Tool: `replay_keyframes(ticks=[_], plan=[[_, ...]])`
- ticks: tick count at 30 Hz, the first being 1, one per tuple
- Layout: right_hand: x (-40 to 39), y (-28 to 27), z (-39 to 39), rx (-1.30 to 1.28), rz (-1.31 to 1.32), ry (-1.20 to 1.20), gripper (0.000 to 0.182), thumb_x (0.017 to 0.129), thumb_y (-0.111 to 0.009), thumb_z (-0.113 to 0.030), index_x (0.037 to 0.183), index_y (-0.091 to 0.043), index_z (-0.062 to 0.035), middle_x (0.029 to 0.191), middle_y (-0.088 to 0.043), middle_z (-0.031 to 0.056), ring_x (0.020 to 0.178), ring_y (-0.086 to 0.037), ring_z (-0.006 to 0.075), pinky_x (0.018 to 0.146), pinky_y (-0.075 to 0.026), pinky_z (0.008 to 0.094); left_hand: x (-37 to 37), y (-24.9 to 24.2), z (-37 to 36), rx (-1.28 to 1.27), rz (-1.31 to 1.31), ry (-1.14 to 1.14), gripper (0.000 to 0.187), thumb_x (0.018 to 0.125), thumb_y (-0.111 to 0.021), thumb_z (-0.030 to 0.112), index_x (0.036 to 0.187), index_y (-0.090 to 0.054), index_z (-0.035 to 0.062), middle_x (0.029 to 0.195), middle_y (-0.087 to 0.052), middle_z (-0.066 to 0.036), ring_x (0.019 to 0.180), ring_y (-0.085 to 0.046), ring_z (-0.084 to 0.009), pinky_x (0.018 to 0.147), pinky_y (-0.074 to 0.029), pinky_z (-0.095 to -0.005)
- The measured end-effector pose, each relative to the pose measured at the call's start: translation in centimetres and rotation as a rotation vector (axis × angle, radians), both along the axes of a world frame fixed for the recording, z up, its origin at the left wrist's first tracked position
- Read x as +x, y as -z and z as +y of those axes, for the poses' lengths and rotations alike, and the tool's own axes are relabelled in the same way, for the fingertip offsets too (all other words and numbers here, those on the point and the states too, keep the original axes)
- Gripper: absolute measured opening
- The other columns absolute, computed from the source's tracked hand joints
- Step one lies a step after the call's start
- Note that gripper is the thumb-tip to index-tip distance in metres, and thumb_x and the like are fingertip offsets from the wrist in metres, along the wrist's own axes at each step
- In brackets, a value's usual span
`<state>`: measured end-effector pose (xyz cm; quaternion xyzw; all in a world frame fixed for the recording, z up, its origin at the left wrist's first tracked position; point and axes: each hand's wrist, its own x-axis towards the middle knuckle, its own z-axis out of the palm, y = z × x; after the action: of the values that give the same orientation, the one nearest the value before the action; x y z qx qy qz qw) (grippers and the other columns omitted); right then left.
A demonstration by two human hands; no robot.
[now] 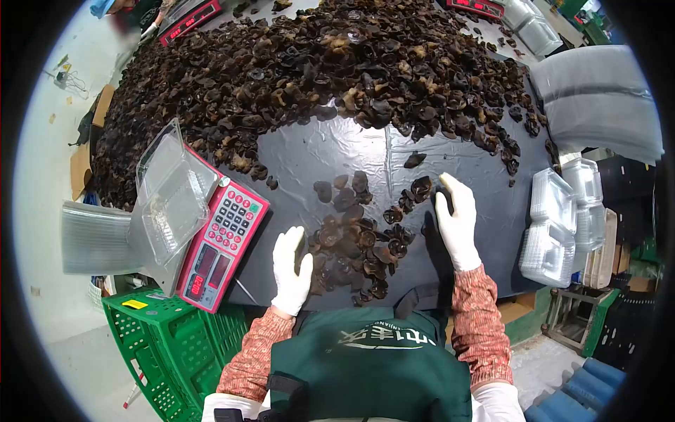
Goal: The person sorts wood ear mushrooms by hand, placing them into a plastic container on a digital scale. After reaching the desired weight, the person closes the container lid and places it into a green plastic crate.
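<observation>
My left hand [290,273], in a white glove, rests at the left side of a small heap of dark wood ear mushrooms [365,243]. Its thumb and fingers are apart and nothing is in them. On the heap's right side, my right hand [457,219], also gloved in white, has its fingers extended with nothing held. To the left stands a red digital scale [232,218] with a lit display. An open clear plastic box [169,200] with a raised lid sits tilted on it.
A large mound of wood ear mushrooms [316,70] covers the far table. Stacked clear boxes [552,232] and a stack of plastic lids [598,98] stand right. A green crate [162,352] is below left. Other red scales [190,22] sit at the far side.
</observation>
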<state>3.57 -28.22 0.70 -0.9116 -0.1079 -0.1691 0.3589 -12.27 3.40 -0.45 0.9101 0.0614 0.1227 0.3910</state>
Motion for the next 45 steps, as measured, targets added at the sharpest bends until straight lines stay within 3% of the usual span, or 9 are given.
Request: replay_keyframes(ticks=[9,12,18,21,23,29,33,36,45], plan=[[5.6,1.0,3.3,-0.034,-0.013,-0.205,0.052,0.087,-0.072,-0.021,0.135,-0.060,-0.0043,0.149,-0.049,0.0230,0.133,-0.051,0.0370,0.114,-0.038,0.0437,0.7,-0.4,0.1,-0.002,-0.007,0.021,0.059,0.087,-0.071,0.006,0.143,-0.053,0.0030,0.145,-0.055,-0.018,0.135,-0.050,-0.0349,0.116,-0.036,-0.0448],[4.8,2.8,2.8,-0.084,-0.037,-0.295,0.048,0.086,-0.073,-0.020,0.131,-0.063,-0.0066,0.136,-0.061,0.0167,0.127,-0.056,0.0345,0.113,-0.039,0.0478,4.2,-2.1,0.1,-0.078,-0.022,0.106,0.064,0.086,-0.068,0.003,0.147,-0.048,0.0020,0.153,-0.047,-0.018,0.143,-0.043,-0.0327,0.120,-0.033,-0.0403],[-0.7,-0.7,3.9,0.102,-0.002,-0.414,0.017,0.077,-0.075,-0.009,0.093,-0.073,-0.0083,0.102,-0.072,0.0087,0.101,-0.065,0.0305,0.090,-0.049,0.0430,13.4,-0.7,-1.8,0.126,-0.077,0.332,0.077,0.086,-0.078,0.029,0.150,-0.044,0.0025,0.156,-0.041,-0.023,0.144,-0.041,-0.0366,0.119,-0.033,-0.0445],[-3.5,-0.5,3.7,0.118,0.044,-0.445,0.020,0.077,-0.077,-0.012,0.096,-0.074,-0.0099,0.106,-0.072,0.0065,0.101,-0.065,0.0284,0.091,-0.049,0.0415,15.1,-0.5,-3.5,0.266,-0.105,0.457,0.063,0.085,-0.076,0.033,0.140,-0.057,0.0079,0.150,-0.048,-0.023,0.140,-0.044,-0.0415,0.116,-0.035,-0.0489],[-4.5,-1.7,3.7,0.111,0.106,-0.459,0.022,0.077,-0.077,-0.012,0.099,-0.074,-0.0099,0.109,-0.072,0.0065,0.101,-0.065,0.0280,0.092,-0.049,0.0411,14.9,-0.6,-4.1,0.215,-0.136,0.494,0.037,0.080,-0.079,0.025,0.112,-0.070,0.0083,0.141,-0.058,-0.018,0.132,-0.052,-0.0411,0.109,-0.043,-0.0483],[-4.4,-0.9,3.0,0.082,0.089,-0.359,0.034,0.081,-0.075,-0.013,0.115,-0.070,-0.0067,0.126,-0.066,0.0165,0.114,-0.061,0.0356,0.100,-0.048,0.0448,11.8,-1.3,-2.2,0.135,-0.204,0.497,0.020,0.078,-0.077,0.011,0.096,-0.072,0.0074,0.122,-0.068,-0.015,0.117,-0.062,-0.0382,0.101,-0.050,-0.0466],[-3.1,0.3,3.8,0.020,0.010,-0.378,0.045,0.081,-0.075,-0.022,0.123,-0.068,-0.0081,0.135,-0.061,0.0180,0.127,-0.055,0.0385,0.111,-0.040,0.0501,10.2,-1.3,-1.5,0.105,-0.177,0.543,0.014,0.080,-0.074,0.013,0.094,-0.073,0.0092,0.115,-0.070,-0.010,0.112,-0.065,-0.0333,0.096,-0.052,-0.0426],[-2.4,-0.1,4.1,-0.139,0.079,-0.272,0.050,0.084,-0.072,-0.028,0.130,-0.065,-0.0094,0.141,-0.057,0.0182,0.140,-0.045,0.0370,0.121,-0.022,0.0579,9.2,-1.5,-1.4,0.069,-0.128,0.509,0.013,0.082,-0.073,0.012,0.095,-0.074,0.0095,0.113,-0.071,-0.011,0.109,-0.066,-0.0317,0.095,-0.052,-0.0422],[-5.9,0.7,3.5,0.031,0.176,-0.454,0.046,0.092,-0.065,-0.018,0.136,-0.059,-0.0058,0.136,-0.061,0.0164,0.129,-0.054,0.0351,0.114,-0.038,0.0471,7.7,-1.9,-1.1,0.020,-0.091,0.480,0.022,0.084,-0.074,0.011,0.106,-0.073,0.0078,0.116,-0.070,-0.009,0.116,-0.063,-0.0298,0.102,-0.048,-0.0414]])
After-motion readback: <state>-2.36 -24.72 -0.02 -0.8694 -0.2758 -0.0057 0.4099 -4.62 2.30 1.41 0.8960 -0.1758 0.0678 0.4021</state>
